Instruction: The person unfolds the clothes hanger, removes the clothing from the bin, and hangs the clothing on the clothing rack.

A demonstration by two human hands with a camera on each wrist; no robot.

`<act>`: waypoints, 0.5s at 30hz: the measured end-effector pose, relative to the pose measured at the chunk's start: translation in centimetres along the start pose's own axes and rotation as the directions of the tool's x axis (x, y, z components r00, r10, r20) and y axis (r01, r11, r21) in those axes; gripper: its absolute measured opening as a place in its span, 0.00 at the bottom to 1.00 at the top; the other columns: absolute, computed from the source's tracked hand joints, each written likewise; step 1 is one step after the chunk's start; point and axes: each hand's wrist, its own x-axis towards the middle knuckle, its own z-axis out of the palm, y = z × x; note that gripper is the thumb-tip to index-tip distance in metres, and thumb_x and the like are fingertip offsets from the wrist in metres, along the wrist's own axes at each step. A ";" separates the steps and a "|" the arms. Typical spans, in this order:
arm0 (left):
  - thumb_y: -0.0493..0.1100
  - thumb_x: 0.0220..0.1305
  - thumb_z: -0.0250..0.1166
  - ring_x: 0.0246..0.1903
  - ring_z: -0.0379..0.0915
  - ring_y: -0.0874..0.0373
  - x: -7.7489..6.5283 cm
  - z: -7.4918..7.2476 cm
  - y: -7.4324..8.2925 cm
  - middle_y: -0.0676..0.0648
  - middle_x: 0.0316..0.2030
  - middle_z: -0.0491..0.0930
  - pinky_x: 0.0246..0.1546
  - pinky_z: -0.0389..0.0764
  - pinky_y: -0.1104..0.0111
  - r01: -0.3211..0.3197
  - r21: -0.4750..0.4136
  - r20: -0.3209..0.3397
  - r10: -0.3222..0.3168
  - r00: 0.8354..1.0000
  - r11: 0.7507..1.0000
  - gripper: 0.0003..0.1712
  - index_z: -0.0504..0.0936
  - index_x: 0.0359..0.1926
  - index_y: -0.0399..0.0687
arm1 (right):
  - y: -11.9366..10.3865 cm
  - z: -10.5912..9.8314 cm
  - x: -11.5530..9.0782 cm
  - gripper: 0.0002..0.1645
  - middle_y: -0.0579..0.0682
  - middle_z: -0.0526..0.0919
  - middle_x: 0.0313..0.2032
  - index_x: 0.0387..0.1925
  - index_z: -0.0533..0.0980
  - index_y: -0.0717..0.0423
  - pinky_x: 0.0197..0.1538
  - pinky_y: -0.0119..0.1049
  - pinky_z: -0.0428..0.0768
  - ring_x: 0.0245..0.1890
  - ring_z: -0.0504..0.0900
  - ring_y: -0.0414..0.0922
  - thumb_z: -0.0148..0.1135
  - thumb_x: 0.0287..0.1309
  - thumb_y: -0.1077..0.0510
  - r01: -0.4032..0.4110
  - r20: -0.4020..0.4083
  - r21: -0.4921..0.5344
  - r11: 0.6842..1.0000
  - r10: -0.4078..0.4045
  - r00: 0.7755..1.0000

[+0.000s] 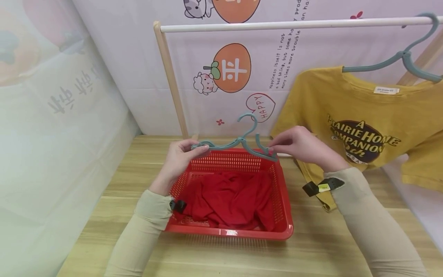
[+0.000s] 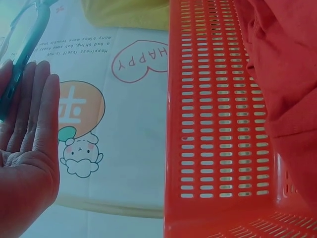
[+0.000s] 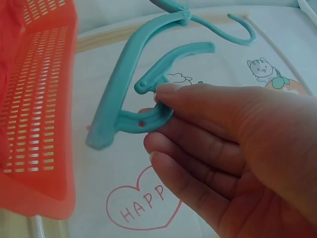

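Over the back of a red basket (image 1: pixel 288 215), a teal folding hanger (image 1: pixel 224 146) is held up between both hands, its hook pointing upward. My left hand (image 1: pixel 178 159) pinches one arm's end between thumb and fingers; in the left wrist view the fingers of that hand (image 2: pixel 29 144) lie nearly straight behind the hanger. At the other end my right hand (image 1: pixel 299 148) pinches a hinged piece that is swung away from the main arm, seen closely in the right wrist view on the hanger (image 3: pixel 119 79). Crumpled red cloth (image 1: pixel 232 200) lies inside the basket, below the hands.
A white rail (image 1: pixel 297 25) on wooden posts runs across the back. From it a yellow T-shirt (image 1: pixel 349 100) hangs at the right on another teal hanger (image 1: pixel 377 65), its lower part reaching the wooden table (image 1: pixel 114 215) beside the basket. A printed cloth backdrop (image 1: pixel 138 77) stands behind.
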 end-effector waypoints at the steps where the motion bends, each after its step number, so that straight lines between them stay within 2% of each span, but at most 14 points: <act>1: 0.35 0.66 0.70 0.41 0.87 0.51 0.0 -0.1 0.0 0.43 0.36 0.88 0.51 0.83 0.60 -0.002 -0.002 -0.001 0.002 1.000 1.000 0.03 0.87 0.38 0.38 | 0.1 -0.1 0.0 0.06 0.43 0.89 0.36 0.40 0.89 0.51 0.42 0.36 0.82 0.39 0.84 0.42 0.73 0.62 0.56 -0.002 0.001 0.011 1.000 0.002 1.000; 9: 0.35 0.66 0.70 0.40 0.87 0.53 0.1 -0.5 -0.1 0.44 0.36 0.88 0.52 0.82 0.60 -0.013 -0.001 -0.021 0.013 1.000 1.000 0.02 0.87 0.39 0.40 | 0.2 -1.1 -0.6 0.08 0.44 0.89 0.37 0.41 0.89 0.50 0.44 0.33 0.82 0.40 0.85 0.45 0.72 0.64 0.53 -0.026 0.035 0.073 0.997 0.024 0.999; 15: 0.34 0.67 0.69 0.40 0.87 0.54 0.1 -1.1 0.0 0.46 0.35 0.88 0.50 0.83 0.59 -0.041 -0.004 -0.048 0.041 0.998 0.999 0.02 0.87 0.38 0.39 | 0.8 -1.6 -0.8 0.05 0.47 0.89 0.35 0.40 0.87 0.55 0.39 0.32 0.84 0.36 0.87 0.44 0.71 0.63 0.59 -0.011 -0.020 0.119 0.993 0.013 1.000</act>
